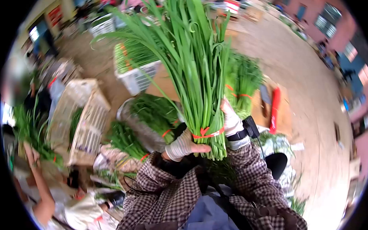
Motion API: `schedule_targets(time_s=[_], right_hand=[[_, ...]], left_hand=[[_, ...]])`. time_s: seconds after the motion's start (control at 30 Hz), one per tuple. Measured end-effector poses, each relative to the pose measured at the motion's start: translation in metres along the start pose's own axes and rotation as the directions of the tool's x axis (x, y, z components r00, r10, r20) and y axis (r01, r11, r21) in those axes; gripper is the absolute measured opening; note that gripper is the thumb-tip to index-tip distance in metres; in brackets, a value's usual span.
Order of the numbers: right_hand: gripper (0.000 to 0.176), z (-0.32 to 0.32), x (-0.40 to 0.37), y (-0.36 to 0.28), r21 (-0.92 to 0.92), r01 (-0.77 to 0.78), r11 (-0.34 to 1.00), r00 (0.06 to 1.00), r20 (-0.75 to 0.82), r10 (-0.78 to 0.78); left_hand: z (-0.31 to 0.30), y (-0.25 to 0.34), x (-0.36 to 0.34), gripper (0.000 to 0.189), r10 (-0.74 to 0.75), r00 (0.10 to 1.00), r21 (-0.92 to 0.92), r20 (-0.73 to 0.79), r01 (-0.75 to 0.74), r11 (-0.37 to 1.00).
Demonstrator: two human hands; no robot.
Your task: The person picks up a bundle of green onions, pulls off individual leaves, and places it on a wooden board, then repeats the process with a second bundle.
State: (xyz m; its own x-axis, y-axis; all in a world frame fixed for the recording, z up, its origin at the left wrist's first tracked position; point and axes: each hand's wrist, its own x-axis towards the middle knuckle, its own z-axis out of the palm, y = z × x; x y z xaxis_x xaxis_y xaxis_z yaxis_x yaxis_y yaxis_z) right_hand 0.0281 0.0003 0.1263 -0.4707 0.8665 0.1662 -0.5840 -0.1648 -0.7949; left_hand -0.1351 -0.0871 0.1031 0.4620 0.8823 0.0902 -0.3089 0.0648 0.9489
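A large bunch of garlic chives rises upright in front of me, tied near its base with an orange-red band. My left hand, wrapped in whitish cloth, is closed on the bunch's lower end, its bare thumb lying across the stems under the band. My right hand, also wrapped, grips the bunch's right side just above the band; its fingers are partly hidden behind the leaves. Beyond it, tied bunches lie on a brown board, with a knife and a long red packet beside them.
A white crate full of chives stands ahead. More tied bunches lie left of my hands, near a tipped pale crate. At far left, another person's arm reaches to loose chives.
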Motion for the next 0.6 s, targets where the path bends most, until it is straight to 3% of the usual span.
schedule_targets(time_s=[0.03, 0.1, 0.17, 0.23, 0.27, 0.3, 0.37, 0.4, 0.43, 0.47, 0.57, 0.6], right_hand=[[0.076, -0.019, -0.013, -0.011, -0.003, 0.033, 0.999, 0.999, 0.014, -0.033], [0.080, -0.035, -0.044, -0.038, -0.100, 0.101, 0.990, 0.995, 0.004, -0.102], [0.099, -0.043, -0.075, -0.058, -0.235, 0.119, 0.965, 0.981, -0.124, -0.151], [0.109, -0.054, -0.099, -0.066, -0.475, 0.215, 0.853, 0.940, -0.137, -0.313], [0.117, -0.077, -0.103, -0.065, -0.516, 0.215, 0.829, 0.943, -0.111, -0.314], [0.115, -0.088, -0.105, -0.069, -0.648, 0.272, 0.711, 0.908, -0.072, -0.413], [0.109, -0.103, -0.114, -0.090, -0.649, 0.202, 0.733, 0.896, -0.179, -0.405], [0.096, -0.106, -0.116, -0.108, -0.809, 0.130, 0.573, 0.839, -0.218, -0.498], [0.086, -0.104, -0.116, -0.119, -0.734, 0.223, 0.642, 0.815, -0.222, -0.536], [0.082, -0.107, -0.115, -0.138, -0.695, 0.207, 0.689, 0.827, -0.252, -0.503], [0.078, -0.119, -0.110, -0.170, -0.616, 0.254, 0.746, 0.835, -0.250, -0.491], [0.080, -0.144, -0.100, -0.170, -0.714, 0.281, 0.642, 0.777, -0.224, -0.589]], left_hand=[[0.002, -0.009, 0.012, 0.089, 0.014, 0.996, 0.002, 0.090, -0.014, 1.000], [0.032, 0.002, 0.032, 0.100, 0.069, 0.990, -0.292, 0.126, -0.029, 0.956], [0.046, -0.002, 0.066, 0.093, 0.231, 0.964, -0.108, 0.132, -0.218, 0.970], [0.058, -0.014, 0.097, 0.082, 0.083, 0.995, 0.014, 0.056, -0.083, 0.996], [0.066, -0.026, 0.120, 0.069, 0.434, 0.901, 0.226, 0.004, -0.424, 0.877], [0.075, -0.011, 0.141, 0.062, 0.150, 0.978, -0.021, 0.145, -0.148, 0.989], [0.108, 0.007, 0.166, 0.057, 0.338, 0.930, 0.062, 0.144, -0.350, 0.935], [0.119, 0.010, 0.180, 0.056, 0.338, 0.926, 0.080, 0.169, -0.355, 0.932], [0.127, 0.013, 0.196, 0.056, 0.335, 0.922, 0.102, 0.192, -0.358, 0.928], [0.133, 0.008, 0.219, 0.057, 0.417, 0.883, 0.092, 0.215, -0.443, 0.892], [0.152, 0.022, 0.251, 0.046, 0.357, 0.881, 0.043, 0.309, -0.388, 0.921], [0.151, 0.023, 0.264, 0.039, 0.344, 0.863, 0.052, 0.370, -0.389, 0.920]])
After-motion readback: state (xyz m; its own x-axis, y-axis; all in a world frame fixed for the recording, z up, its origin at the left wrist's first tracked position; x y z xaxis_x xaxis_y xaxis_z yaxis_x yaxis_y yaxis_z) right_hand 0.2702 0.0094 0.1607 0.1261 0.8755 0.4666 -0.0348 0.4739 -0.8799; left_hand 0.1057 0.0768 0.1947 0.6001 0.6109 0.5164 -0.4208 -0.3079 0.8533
